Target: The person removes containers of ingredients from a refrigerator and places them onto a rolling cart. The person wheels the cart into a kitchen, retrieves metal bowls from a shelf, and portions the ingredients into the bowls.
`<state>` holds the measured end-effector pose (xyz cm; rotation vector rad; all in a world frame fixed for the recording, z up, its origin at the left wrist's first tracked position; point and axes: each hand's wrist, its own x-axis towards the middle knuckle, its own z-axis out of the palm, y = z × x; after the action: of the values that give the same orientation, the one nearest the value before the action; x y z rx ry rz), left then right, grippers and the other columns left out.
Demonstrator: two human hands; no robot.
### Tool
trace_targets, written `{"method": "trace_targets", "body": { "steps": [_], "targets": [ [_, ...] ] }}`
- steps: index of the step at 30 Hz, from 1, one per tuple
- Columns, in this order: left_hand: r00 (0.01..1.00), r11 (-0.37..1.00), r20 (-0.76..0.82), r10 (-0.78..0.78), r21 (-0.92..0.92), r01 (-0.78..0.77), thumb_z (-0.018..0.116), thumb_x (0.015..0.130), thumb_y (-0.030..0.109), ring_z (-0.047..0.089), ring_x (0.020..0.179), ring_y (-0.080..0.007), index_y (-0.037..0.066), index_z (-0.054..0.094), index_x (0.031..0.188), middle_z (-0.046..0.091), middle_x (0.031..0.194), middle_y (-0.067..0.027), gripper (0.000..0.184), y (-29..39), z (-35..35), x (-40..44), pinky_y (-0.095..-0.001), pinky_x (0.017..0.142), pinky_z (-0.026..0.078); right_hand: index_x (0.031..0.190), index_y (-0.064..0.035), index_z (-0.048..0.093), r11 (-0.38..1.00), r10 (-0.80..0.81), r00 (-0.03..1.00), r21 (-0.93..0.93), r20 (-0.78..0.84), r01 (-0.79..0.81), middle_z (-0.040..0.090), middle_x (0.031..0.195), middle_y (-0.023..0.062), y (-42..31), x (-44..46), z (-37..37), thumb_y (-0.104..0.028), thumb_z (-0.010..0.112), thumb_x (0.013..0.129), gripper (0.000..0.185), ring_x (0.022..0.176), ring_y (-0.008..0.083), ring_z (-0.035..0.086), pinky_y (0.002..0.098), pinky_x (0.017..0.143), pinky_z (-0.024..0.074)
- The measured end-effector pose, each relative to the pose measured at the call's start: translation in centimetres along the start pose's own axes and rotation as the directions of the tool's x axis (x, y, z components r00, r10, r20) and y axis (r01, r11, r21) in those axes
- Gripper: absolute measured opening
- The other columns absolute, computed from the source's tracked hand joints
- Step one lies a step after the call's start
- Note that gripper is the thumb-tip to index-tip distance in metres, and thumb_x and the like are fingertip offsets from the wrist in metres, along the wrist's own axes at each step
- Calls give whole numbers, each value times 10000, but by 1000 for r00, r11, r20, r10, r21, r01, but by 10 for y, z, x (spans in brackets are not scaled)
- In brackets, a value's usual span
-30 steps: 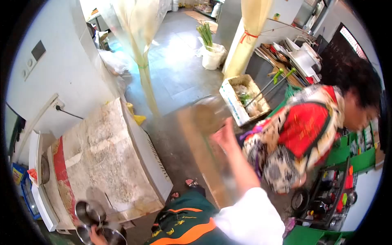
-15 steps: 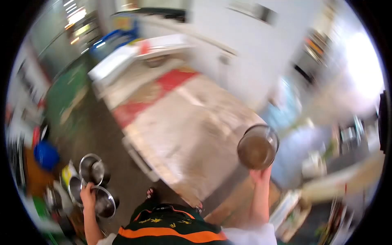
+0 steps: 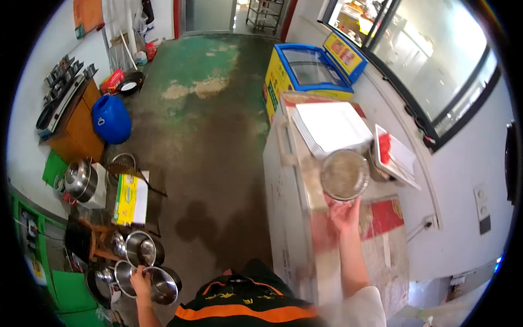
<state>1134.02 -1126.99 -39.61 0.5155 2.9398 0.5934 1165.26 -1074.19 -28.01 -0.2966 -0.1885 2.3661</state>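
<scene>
My left hand (image 3: pixel 140 280) is low at the left, its fingers closed over the rims where several steel pots come together. An upper pot (image 3: pixel 143 248), a smaller-looking pot (image 3: pixel 124 277) and a lower pot (image 3: pixel 163 286) cluster around it, mouths facing up. Over the counter on the right, my right hand (image 3: pixel 343 211) is closed on the near edge of a round, shiny-rimmed pot (image 3: pixel 345 174). Its inside looks brownish, and I cannot make out whether anything lies in it. My right fingers are partly hidden beneath it.
The counter (image 3: pixel 381 245) carries a stack of white trays (image 3: pixel 332 128) and a white tray with something red (image 3: pixel 395 155). Behind stands a blue-yellow chest freezer (image 3: pixel 310 71). At left are a blue barrel (image 3: pixel 111 119), a yellow-green box (image 3: pixel 128 199) and a steel steamer pot (image 3: pixel 80 180).
The view has swung left, toward the doorway and freezer. Both hands keep hold of their pots. The right-hand pot now appears over the counter near the white trays.
</scene>
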Motion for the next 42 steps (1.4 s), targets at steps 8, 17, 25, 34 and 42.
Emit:
{"method": "trace_targets", "body": {
  "steps": [8, 17, 25, 34, 42],
  "targets": [
    [976, 976, 67, -206, 83, 200, 646, 574, 61, 517, 670, -356, 64, 544, 771, 515, 700, -176, 222, 68, 49, 173, -428, 602, 409, 1241, -70, 300, 947, -306, 938, -47, 162, 317, 302, 1232, 249, -24, 287, 85, -485, 419, 794, 621, 1066, 355, 403, 346, 749, 486],
    [978, 981, 78, -192, 34, 189, 529, 792, 229, 542, 732, -256, 6, 532, 995, 577, 822, -154, 302, 151, 77, 408, -375, 569, 445, 1214, -50, 300, 995, -56, 992, 93, 116, 45, 433, 1100, 241, -17, 646, 82, -586, 427, 739, 727, 884, 307, 519, 291, 596, 487],
    [996, 995, 47, 81, 61, -84, 626, 542, 150, 490, 523, -345, 47, 469, 671, 472, 534, -152, 228, 319, 142, 754, -440, 487, 380, 1133, -62, 378, 945, -238, 954, 185, -182, 271, 489, 1047, 165, -64, 923, 111, -647, 436, 689, 737, 727, 226, 514, 275, 539, 442],
    [940, 937, -18, 342, -65, -342, 623, 593, 32, 537, 632, -297, 55, 586, 793, 562, 683, -144, 205, 628, 186, 1129, -378, 596, 435, 1176, 10, 351, 738, -674, 722, 205, 158, 643, 441, 1154, 191, -220, 1137, 181, -501, 485, 736, 687, 660, 160, 449, 256, 541, 373],
    [944, 944, 62, 324, -88, -318, 591, 623, 178, 511, 583, -339, 84, 582, 776, 511, 598, -164, 179, 767, 223, 1351, -396, 526, 410, 1011, -66, 447, 894, -439, 887, 33, -144, 447, 530, 905, 141, -207, 1493, 236, -505, 536, 693, 550, 547, 139, 455, 189, 421, 383]
  ]
}}
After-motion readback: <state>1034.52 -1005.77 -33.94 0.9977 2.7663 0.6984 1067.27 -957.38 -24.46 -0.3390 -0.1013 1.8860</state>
